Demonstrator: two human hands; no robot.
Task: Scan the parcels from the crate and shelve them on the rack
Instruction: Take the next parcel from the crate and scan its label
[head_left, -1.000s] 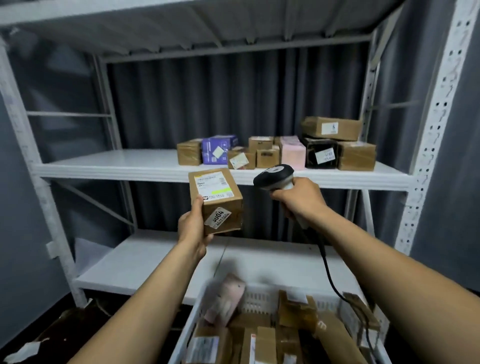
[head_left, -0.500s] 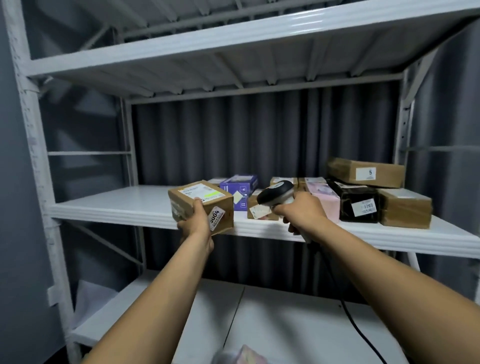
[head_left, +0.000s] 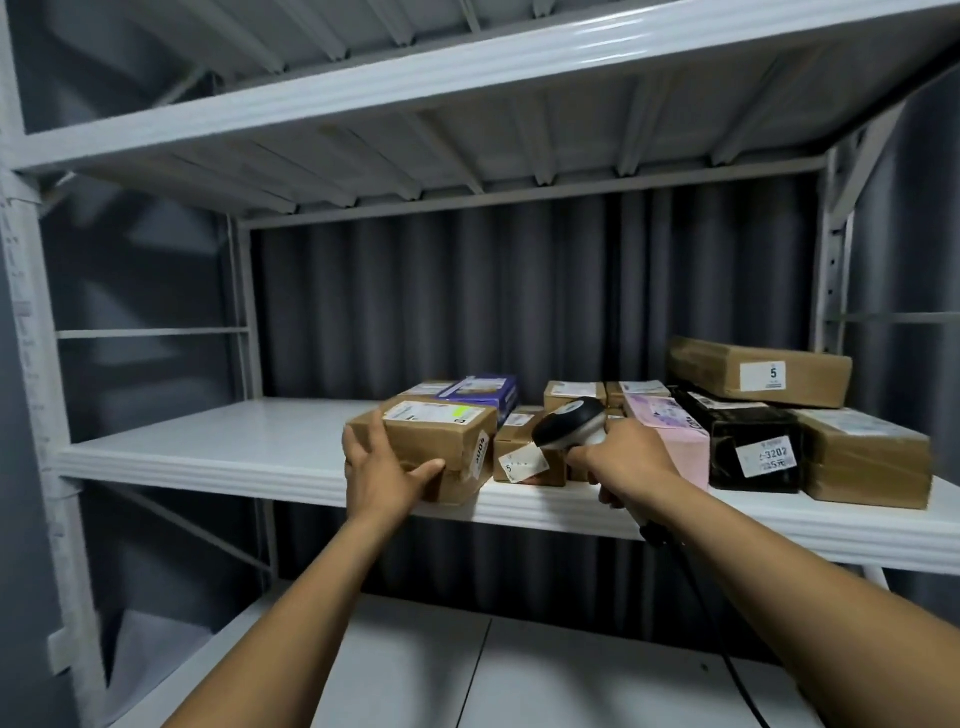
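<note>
One brown parcel (head_left: 441, 441), which a second earlier had been held in the air facing the scanner (head_left: 569, 422), had been carried up to the front edge of the middle shelf (head_left: 208, 457) of the rack (head_left: 31, 364). Whether its underside already bore on the board could not be told. The left hand (head_left: 384, 478) gripped it from the 8 o'clock side, thumb laid across the near face and fingers wrapped over the left end. The right hand (head_left: 628, 462), at 3 o'clock of the parcel, was curled round the scanner's handle. The scanner's head pointed toward 10 o'clock, over a small labelled box (head_left: 524, 460). The view had also risen, so the crate was out of sight. The parcel stood at 9 o'clock of the goods already shelved: a purple box (head_left: 485, 392) just behind it at 1 o'clock, then a pink parcel (head_left: 670, 436), a black parcel (head_left: 748, 447) and two brown cartons (head_left: 867, 457) farther toward 3 o'clock. Judged from this, the scan of this parcel was over and shelving was in hand. What remained was to push it back clear of the edge and let go. Bare board stretched toward 9 o'clock.
</note>
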